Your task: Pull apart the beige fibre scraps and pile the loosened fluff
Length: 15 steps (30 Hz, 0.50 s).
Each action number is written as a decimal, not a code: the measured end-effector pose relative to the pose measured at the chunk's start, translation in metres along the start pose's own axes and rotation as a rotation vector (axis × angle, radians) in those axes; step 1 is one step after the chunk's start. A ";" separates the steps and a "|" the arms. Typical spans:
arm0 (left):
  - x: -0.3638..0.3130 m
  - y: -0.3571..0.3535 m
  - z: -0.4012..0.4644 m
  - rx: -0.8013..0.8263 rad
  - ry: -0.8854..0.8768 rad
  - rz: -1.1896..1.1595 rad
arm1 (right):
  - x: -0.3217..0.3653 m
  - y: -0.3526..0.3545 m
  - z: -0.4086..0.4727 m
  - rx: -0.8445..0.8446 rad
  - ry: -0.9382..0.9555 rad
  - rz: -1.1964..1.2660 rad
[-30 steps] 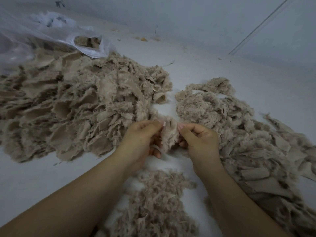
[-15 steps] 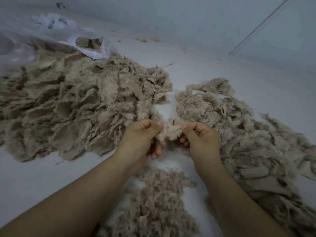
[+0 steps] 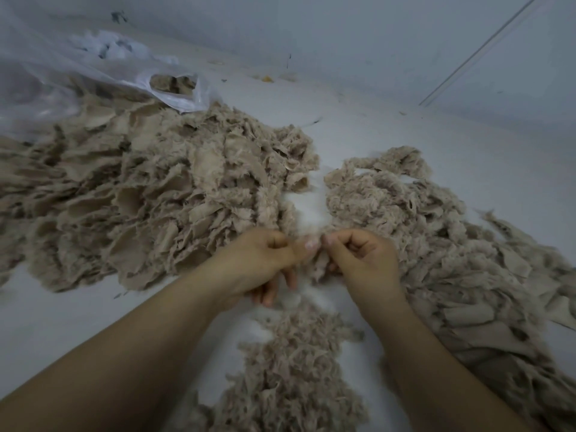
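Note:
My left hand (image 3: pixel 265 263) and my right hand (image 3: pixel 364 260) meet at the middle of the view, each pinching the same small beige fibre scrap (image 3: pixel 318 263), which hangs down between them and is partly hidden by the fingers. A big heap of beige scraps (image 3: pixel 149 198) lies to the left. A second spread of scraps (image 3: pixel 436 244) lies to the right. Below my hands, between my forearms, sits a pile of loosened fluff (image 3: pixel 293 369).
A clear plastic bag (image 3: pixel 103 76) with more scraps inside lies at the back left, against the heap. The white floor (image 3: pixel 358 120) runs to a pale wall (image 3: pixel 343 35) behind. Small bits of debris (image 3: pixel 268 78) lie near the wall.
My hands have moved closer together, fingertips now almost touching. The scrap between them shows less and hangs lower than before. The heaps have not moved.

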State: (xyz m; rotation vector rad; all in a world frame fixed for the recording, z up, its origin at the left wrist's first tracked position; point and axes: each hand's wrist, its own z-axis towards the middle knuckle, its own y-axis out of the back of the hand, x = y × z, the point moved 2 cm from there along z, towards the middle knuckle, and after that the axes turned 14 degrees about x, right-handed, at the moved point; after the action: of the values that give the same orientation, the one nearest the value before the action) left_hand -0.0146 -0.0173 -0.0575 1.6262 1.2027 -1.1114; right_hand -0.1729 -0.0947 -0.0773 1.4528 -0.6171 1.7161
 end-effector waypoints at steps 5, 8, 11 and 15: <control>-0.006 -0.002 0.012 -0.340 -0.195 -0.128 | -0.001 -0.003 -0.003 0.052 0.037 -0.069; 0.001 -0.003 0.010 -0.406 -0.247 -0.250 | 0.001 -0.004 -0.003 0.009 0.021 -0.102; 0.009 0.001 0.007 -0.510 -0.294 -0.334 | -0.001 -0.004 -0.002 -0.001 -0.013 -0.096; 0.007 0.009 0.002 -0.522 -0.345 -0.308 | -0.001 0.003 -0.003 -0.054 -0.032 -0.034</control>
State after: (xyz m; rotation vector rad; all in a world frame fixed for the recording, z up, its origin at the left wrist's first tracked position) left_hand -0.0050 -0.0194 -0.0641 0.8384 1.3886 -1.0894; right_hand -0.1771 -0.0949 -0.0786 1.4471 -0.6478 1.6406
